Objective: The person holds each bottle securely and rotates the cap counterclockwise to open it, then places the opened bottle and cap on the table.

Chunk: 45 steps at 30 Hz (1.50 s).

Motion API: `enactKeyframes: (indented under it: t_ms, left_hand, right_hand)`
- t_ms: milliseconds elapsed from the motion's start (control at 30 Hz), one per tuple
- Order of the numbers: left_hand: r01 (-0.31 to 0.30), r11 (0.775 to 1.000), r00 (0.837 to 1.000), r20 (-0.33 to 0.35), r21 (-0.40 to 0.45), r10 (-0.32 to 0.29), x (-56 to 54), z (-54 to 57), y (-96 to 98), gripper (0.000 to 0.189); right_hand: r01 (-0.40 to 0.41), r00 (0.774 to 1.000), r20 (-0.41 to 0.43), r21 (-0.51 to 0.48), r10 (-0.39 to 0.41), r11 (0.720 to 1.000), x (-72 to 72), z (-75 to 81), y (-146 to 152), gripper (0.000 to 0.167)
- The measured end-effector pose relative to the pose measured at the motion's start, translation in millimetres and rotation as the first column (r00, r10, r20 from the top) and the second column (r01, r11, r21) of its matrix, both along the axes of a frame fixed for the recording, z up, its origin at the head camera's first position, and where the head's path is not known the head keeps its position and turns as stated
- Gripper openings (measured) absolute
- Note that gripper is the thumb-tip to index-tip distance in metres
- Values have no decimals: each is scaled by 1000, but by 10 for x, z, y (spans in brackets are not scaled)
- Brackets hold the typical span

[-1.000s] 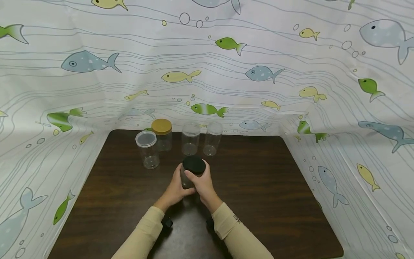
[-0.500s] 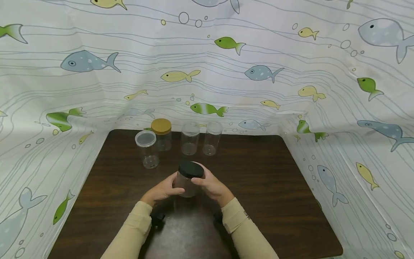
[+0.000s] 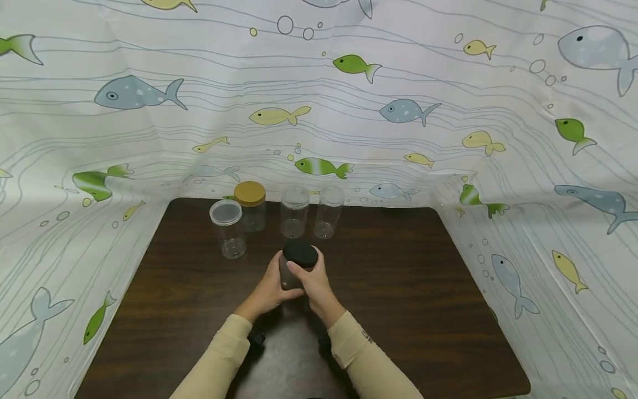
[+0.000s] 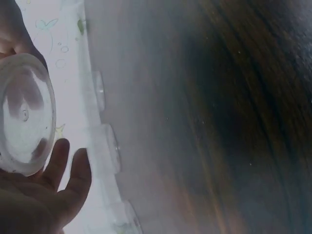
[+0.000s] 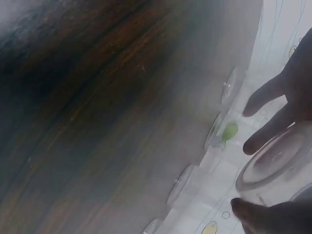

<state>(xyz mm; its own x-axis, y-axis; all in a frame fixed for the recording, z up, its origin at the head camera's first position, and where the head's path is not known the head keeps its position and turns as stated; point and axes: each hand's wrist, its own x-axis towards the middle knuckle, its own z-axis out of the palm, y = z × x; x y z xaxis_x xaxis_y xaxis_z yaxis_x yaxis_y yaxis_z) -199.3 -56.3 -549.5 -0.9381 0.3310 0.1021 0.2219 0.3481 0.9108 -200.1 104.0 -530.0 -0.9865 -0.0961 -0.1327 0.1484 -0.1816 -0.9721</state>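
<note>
A clear jar with a black lid is held between both hands over the middle of the table. My left hand grips the left side of its body. On the right, my right hand holds it near the top, thumb just below the lid. The round jar bottom faces the camera in the left wrist view, raised off the tabletop. In the right wrist view the jar bottom shows between the thumb and fingers. The fingers behind the jar are partly hidden in the head view.
Behind the hands stand a jar with a white-rimmed lid, a yellow-lidded jar, and two clear jars. A fish-patterned sheet surrounds the dark wooden table.
Half a second ago the jar was tilted and nearer to me, with the forearms wider apart. Both hands have since moved it away from me and drawn closer together; the other jars stayed put.
</note>
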Motion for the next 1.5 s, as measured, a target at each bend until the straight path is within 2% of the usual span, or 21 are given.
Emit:
enactKeyframes:
  t_ms: [167,267,333,367,433,500,567,600,633,667,767,867,933,1000,1100,1167,1267,1333,1367,1433,1500]
  left_hand:
    - [-77,997,995,-61,-29,75,-14,-34,9,101]
    - [5,999,1000,-16,41,-4,-16,-18,-76,93]
    - [99,987,994,30,129,-104,-24,-9,-140,90]
    - [163,969,983,59,186,-176,-28,-5,-170,88]
    - [268,917,944,110,294,-311,-39,-7,-218,85]
    - [347,857,887,163,381,-432,-48,-18,-254,83]
    - [382,819,840,209,428,-501,-46,-22,-274,81]
    - [379,821,835,224,426,-502,-44,-22,-276,81]
    - [366,835,841,237,411,-486,-40,-17,-274,81]
    - [337,862,862,244,378,-445,-32,-9,-268,81]
    - [198,953,946,210,229,-247,-1,28,-207,84]
    - [75,994,990,114,80,-84,35,59,-79,97]
    - [33,999,998,46,21,-34,54,64,27,108]
    - [-30,999,999,-28,-22,29,69,55,111,110]
    - [-120,992,989,-95,-38,116,68,41,152,104]
    - [-123,992,988,-94,-21,120,57,47,114,99]
    - [0,998,1000,3,57,-1,32,71,-4,95]
    - [117,981,988,84,153,-131,20,87,-91,94]
    - [173,963,973,118,207,-200,11,87,-131,92]
    - [268,913,927,176,309,-331,8,83,-205,89]
    - [325,870,882,214,372,-421,6,69,-259,88]
  right_hand:
    - [-58,998,17,2,58,998,18,30,19,82]
    - [-193,981,-23,26,194,981,-10,66,147,79]
    - [-302,951,-62,34,303,953,-38,93,244,80]
    - [-358,930,-79,28,359,933,-52,105,293,82]
    - [-456,885,-106,10,454,890,-78,118,379,87]
    - [-520,850,-111,-10,516,854,-93,115,436,95]
    - [-547,833,-115,-24,541,837,-97,98,459,98]
    - [-542,836,-117,-28,535,840,-95,86,459,97]
    - [-524,847,-118,-31,518,851,-89,75,451,95]
    - [-493,866,-117,-36,486,869,-83,60,438,91]
    - [-331,941,-101,-68,323,941,-58,21,367,79]
    - [-139,989,-62,-108,133,984,-32,-11,267,73]
    - [-56,998,-41,-123,51,991,-12,-23,198,74]
    - [-25,999,-36,-129,20,991,2,-27,141,76]
    - [-52,998,-37,-111,48,992,9,-26,114,78]
    - [-102,994,-46,-100,97,990,4,-17,142,78]
    - [-222,972,-91,-85,215,971,-17,6,226,76]
    - [-320,942,-135,-74,308,945,-20,39,283,78]
    - [-366,923,-155,-68,352,928,-25,49,309,80]
    - [-445,886,-175,-56,430,894,-32,62,343,86]
    - [-492,862,-179,-61,475,869,-34,55,362,89]
